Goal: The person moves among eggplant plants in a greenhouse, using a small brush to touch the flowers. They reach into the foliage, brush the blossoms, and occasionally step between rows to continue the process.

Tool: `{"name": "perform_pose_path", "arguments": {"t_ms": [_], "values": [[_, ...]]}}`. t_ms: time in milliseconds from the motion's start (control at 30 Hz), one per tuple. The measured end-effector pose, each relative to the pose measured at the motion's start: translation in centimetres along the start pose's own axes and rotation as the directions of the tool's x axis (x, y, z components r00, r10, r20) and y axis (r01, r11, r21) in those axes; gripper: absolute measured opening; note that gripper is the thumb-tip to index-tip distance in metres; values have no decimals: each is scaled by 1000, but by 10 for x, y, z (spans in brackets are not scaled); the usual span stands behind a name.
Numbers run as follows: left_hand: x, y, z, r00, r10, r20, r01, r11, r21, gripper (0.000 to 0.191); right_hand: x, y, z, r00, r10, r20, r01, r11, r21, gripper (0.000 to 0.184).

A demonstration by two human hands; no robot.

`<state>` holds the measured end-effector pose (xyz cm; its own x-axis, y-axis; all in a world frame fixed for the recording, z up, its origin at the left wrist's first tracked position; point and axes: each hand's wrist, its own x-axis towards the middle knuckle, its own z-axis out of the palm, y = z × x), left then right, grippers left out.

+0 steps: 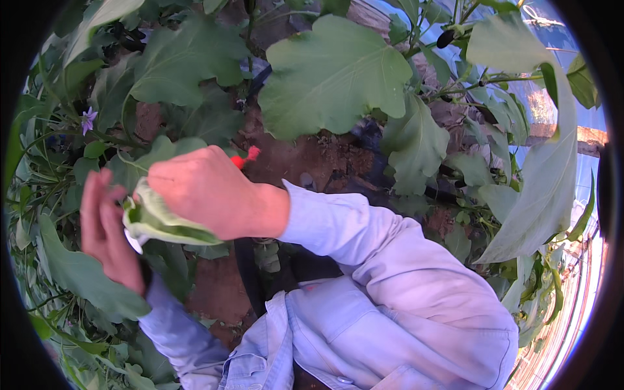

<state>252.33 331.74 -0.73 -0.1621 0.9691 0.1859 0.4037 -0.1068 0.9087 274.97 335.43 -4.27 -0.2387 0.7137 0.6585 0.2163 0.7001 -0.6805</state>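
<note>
My right hand [204,190] is curled into a fist, with a red end [237,161] and a frayed pink-red tip showing beside it; the rest of that object is hidden. A curled, folded eggplant leaf [163,225] lies against the fist's underside. At the leaf's lower left shows a small white, pointed thing [134,240], too blurred to name. My left hand [109,234], motion-blurred, is to the left of the leaf with its fingers extended. Whether its fingertips touch the leaf cannot be told. A broad eggplant leaf [87,278] partly covers the left wrist.
Large eggplant leaves [336,73] spread above the hands. A purple flower [88,121] is at the left, and a small dark eggplant [445,38] hangs at the upper right. Brown soil [312,156] shows between plants. A wooden beam [590,139] and plastic sheeting stand at the right.
</note>
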Motion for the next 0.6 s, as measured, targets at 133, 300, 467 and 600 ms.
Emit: {"name": "perform_pose_path", "arguments": {"t_ms": [133,300,467,600], "values": [[-92,7,52,982,-1,190,-10,998,58,14,-44,-12,-24,981,112,161,-137,979,153,21],[-175,-16,60,864,-382,327,458,867,-196,12,-98,-23,-37,948,274,163,-305,930,206,24],[-266,-144,10,492,-248,834,-155,918,364,12,-155,-5,-23,864,431,-260,-427,901,75,17],[-333,-292,-66,167,-582,796,-846,330,419,14,-223,3,36,671,571,-473,-560,808,180,14]]}}
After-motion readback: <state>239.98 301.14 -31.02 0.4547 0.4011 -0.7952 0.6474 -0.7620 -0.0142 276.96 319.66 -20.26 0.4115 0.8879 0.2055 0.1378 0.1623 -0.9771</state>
